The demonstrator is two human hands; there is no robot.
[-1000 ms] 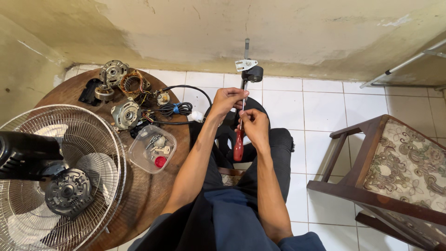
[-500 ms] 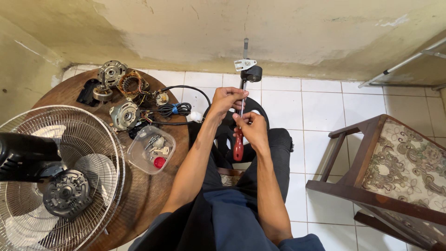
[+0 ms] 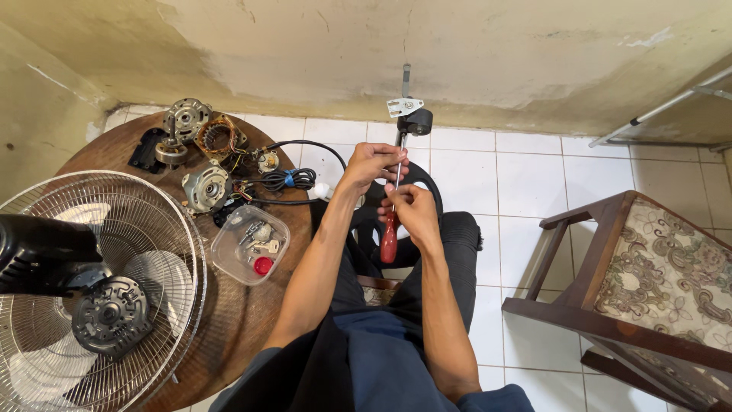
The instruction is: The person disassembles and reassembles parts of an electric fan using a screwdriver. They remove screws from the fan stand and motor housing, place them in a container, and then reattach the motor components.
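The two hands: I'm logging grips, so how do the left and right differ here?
The left hand sits higher, its fingers pinching the thin metal shaft of the screwdriver; the right hand sits lower, nearer the red handle. The left hand's forearm comes in from the table side, the right hand's runs straight up over the lap. Both are bare and close together on the same tool.
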